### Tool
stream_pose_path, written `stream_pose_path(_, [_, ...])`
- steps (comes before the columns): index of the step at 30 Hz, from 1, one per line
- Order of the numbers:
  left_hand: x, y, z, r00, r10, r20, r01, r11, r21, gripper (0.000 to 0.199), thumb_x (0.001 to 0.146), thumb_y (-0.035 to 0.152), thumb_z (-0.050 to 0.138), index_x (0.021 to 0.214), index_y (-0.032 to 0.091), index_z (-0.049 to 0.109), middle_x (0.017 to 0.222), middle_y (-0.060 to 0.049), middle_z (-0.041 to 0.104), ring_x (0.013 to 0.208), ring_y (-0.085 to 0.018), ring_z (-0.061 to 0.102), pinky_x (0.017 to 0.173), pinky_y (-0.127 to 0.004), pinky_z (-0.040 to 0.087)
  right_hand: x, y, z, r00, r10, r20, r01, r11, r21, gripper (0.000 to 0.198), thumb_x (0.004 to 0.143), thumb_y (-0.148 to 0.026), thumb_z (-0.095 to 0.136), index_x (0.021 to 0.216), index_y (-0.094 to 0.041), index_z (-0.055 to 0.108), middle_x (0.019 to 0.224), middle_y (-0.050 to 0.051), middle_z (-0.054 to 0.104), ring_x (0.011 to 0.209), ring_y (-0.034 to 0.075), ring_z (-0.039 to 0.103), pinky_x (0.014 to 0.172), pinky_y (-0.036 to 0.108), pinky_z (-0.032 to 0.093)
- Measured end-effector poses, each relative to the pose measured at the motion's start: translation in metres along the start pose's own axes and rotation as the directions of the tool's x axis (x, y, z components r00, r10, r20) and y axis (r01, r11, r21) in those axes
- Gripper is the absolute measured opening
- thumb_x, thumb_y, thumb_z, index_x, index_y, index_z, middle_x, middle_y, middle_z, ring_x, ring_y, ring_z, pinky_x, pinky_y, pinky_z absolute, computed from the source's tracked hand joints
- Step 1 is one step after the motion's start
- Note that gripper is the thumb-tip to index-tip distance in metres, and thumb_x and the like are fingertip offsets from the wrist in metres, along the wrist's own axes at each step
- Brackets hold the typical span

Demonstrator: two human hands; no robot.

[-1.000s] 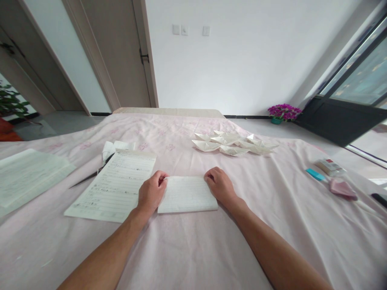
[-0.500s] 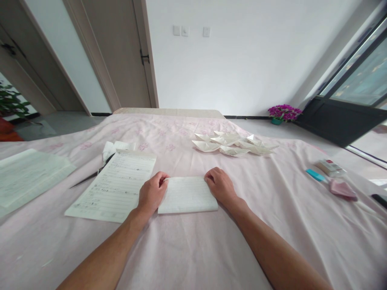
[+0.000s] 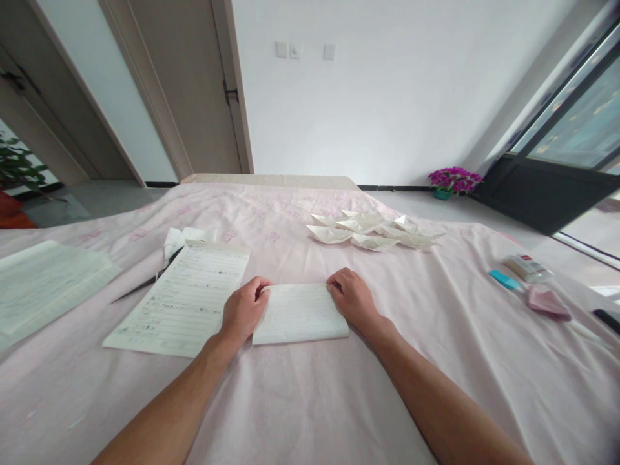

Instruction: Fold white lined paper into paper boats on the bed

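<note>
A folded sheet of lined paper [image 3: 300, 314] lies on the pink cloth in front of me, its fold toward me. My left hand [image 3: 245, 307] pinches its far left corner, fingers curled. At the far right corner, my right hand [image 3: 352, 297] is closed on the same sheet. Just left of my left hand is a flat sheet with handwriting [image 3: 179, 300]. Several folded paper boats [image 3: 372, 229] stand in a cluster beyond my right hand.
Scissors [image 3: 145, 282] lie partly under the written sheet, beside a crumpled white paper [image 3: 186, 237]. More sheets [image 3: 48, 287] are at far left. On the right are a blue item [image 3: 504, 279], a clear packet [image 3: 527, 268] and a pink cloth piece [image 3: 548, 303].
</note>
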State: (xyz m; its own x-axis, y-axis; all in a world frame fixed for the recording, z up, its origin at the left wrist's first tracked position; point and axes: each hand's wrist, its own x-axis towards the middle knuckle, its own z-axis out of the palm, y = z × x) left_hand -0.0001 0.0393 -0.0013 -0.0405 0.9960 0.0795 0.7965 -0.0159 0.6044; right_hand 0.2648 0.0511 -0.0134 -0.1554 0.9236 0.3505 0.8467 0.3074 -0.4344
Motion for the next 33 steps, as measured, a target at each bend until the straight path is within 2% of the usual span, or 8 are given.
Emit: stream_pose_path(33, [0.0000,-0.0025,0.0019,0.999,0.034,0.004,-0.034,0.999,0.020,0.020,0.085,0.031,0.048,0.097,0.028,0.065,0.088,0.003,0.071,0.081,-0.016,0.064,0.070,-0.024,0.042,-0.0004,-0.0005,-0.0005,1.000,0.011,0.017,-0.011,1.000,-0.011,0.011,0.086,-0.016,0.056,0.084,-0.020,0.066,0.092,0.003,0.062,0.086,0.016,0.055,0.080,0.027,0.038])
